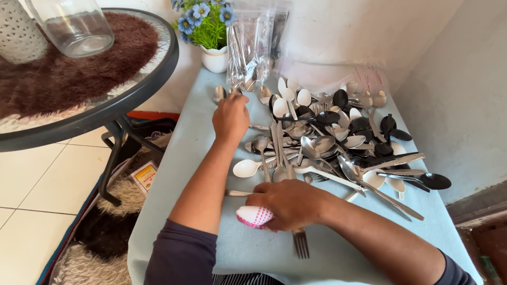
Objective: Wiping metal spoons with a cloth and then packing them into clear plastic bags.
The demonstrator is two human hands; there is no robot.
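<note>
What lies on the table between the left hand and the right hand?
In the head view, a white plastic spoon lies between the left hand and the right hand, on the blue cloth.

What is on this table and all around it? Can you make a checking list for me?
Surface: table under a pale blue cloth.
Job's things: fork lying under the right hand; white cloth with pink dots gripped in it.
Clutter: pile of metal, white and black spoons; clear bags of cutlery.
Hands: left hand reaches to the bags; right hand presses on the fork.
Cables: nothing seen.
Surroundings: round glass table with brown fur mat and glass jar; flower pot; tiled floor.
</note>
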